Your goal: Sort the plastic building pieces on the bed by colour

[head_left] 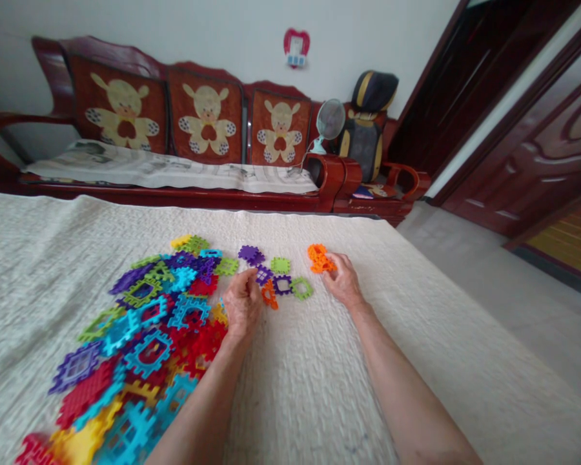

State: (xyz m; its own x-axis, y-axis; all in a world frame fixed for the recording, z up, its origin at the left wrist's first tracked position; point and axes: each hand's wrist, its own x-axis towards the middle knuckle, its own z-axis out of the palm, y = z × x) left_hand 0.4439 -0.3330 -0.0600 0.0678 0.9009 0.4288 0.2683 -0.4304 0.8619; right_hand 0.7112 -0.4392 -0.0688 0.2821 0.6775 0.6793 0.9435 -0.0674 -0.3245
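**Quilted Surface: Hazards to Loose Interlocking Tiles**

A cream quilted cover (pixel 319 387) is spread over the work surface, with a wooden sofa (pixel 198 194) behind it and bare floor (pixel 513 310) to the right. A large heap of coloured tiles (pixel 145 336) lies at the left. A few single tiles lie well apart from it, between the hands (among them a green tile (pixel 280 265) and a green frame (pixel 301 288)).

The left hand (pixel 242 305) is curled, and its fingertips are closed on a small purple tile (pixel 263 275) at the edge of the heap. The right hand (pixel 345 281) is closed on an orange cluster (pixel 318 258), which is held low against the cover at the far right of the group.

The following faults are judged possible:

1. The heap may be disturbed by the left forearm, which lies just beside it. Tiles could be dragged out of place.
2. The orange cluster may come apart if it is lifted by one tile only, since the toothed joints appear shallow.
3. The toothed edges may snag on the soft, ridged cover, so a tile that is slid rather than lifted could flip or catch.
4. The single tiles between the hands may be knocked askew by either wrist.
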